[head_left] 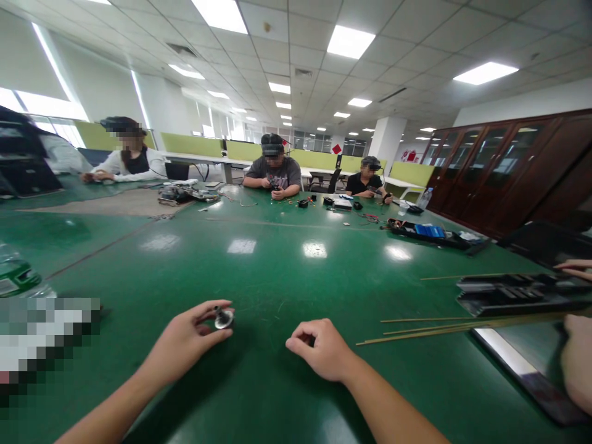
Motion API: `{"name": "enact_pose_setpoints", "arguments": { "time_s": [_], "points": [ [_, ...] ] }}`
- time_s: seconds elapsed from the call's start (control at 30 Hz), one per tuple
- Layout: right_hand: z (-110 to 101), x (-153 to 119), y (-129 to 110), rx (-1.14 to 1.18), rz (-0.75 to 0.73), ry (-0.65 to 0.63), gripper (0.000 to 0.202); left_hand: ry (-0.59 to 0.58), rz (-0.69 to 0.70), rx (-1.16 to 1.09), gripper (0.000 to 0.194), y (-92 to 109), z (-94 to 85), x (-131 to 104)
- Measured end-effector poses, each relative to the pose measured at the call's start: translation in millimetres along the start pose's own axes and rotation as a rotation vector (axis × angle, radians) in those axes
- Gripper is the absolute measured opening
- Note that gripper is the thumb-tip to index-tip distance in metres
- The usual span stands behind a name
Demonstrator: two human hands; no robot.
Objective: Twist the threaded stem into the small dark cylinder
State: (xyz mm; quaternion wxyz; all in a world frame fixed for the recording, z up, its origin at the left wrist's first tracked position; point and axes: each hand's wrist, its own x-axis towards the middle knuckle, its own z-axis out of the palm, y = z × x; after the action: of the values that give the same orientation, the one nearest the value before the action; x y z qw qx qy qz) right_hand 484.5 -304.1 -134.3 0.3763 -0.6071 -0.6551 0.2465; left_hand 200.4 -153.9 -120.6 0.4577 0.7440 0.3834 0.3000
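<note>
Between the thumb and fingers of my left hand is a small round metal part with a wide shiny rim and a narrow stem. It is held just above the green tabletop; its exact kind cannot be made out. My right hand is to the right of it, apart from the part. Its fingers are curled in toward the thumb, and anything inside them is hidden.
Thin brass-coloured rods and a black channel-shaped piece lie at right, near another person's hand. A flat glossy panel is below them. A plastic bottle stands at left. Across the table, several people sit among tools and parts.
</note>
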Motion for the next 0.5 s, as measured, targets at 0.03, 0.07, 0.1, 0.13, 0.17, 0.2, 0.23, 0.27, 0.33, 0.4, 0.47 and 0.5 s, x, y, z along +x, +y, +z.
{"name": "enact_pose_setpoints", "arguments": {
  "time_s": [0.03, 0.07, 0.1, 0.13, 0.17, 0.2, 0.23, 0.27, 0.33, 0.4, 0.47, 0.5],
  "points": [
    [-1.9, 1.1, 0.4, -0.012, 0.002, 0.041, 0.024, -0.057, 0.054, 0.015, 0.054, 7.8, 15.4, 9.0],
    [-3.4, 2.2, 1.1, -0.014, 0.007, 0.076, 0.021, -0.081, 0.111, 0.053, 0.047, 15.3, 29.6, 15.8],
    [-4.4, 3.2, 2.1, -0.010, 0.012, 0.104, 0.018, -0.106, 0.159, 0.096, 0.043, 22.0, 42.0, 20.3],
    [-5.1, 4.0, 3.4, -0.003, 0.016, 0.124, 0.015, -0.116, 0.209, 0.137, 0.040, 27.1, 52.3, 22.7],
    [-5.3, 4.6, 4.9, 0.006, 0.019, 0.138, 0.012, -0.134, 0.260, 0.176, 0.038, 30.3, 60.6, 23.2],
    [-5.2, 5.1, 6.4, 0.014, 0.020, 0.147, 0.009, -0.160, 0.308, 0.205, 0.038, 31.1, 67.1, 22.4],
    [-4.8, 5.5, 7.8, 0.022, 0.021, 0.154, 0.008, -0.190, 0.352, 0.226, 0.038, 29.7, 72.1, 20.9],
    [-4.1, 5.7, 9.1, 0.028, 0.022, 0.157, 0.011, -0.219, 0.387, 0.239, 0.038, 26.1, 75.9, 19.1],
    [-2.1, 6.1, 10.8, 0.031, 0.020, 0.154, 0.022, -0.244, 0.420, 0.252, 0.040, 14.6, 81.2, 16.1],
    [0.0, 6.3, 11.1, 0.013, 0.006, 0.148, 0.036, -0.225, 0.406, 0.265, 0.046, 1.9, 84.3, 15.2],
    [1.9, 6.4, 10.1, -0.016, -0.014, 0.148, 0.047, -0.209, 0.388, 0.278, 0.047, -6.7, 85.4, 16.0],
    [2.6, 6.4, 9.3, -0.027, -0.022, 0.146, 0.049, -0.209, 0.388, 0.280, 0.044, -8.7, 85.3, 16.7]
  ]
}}
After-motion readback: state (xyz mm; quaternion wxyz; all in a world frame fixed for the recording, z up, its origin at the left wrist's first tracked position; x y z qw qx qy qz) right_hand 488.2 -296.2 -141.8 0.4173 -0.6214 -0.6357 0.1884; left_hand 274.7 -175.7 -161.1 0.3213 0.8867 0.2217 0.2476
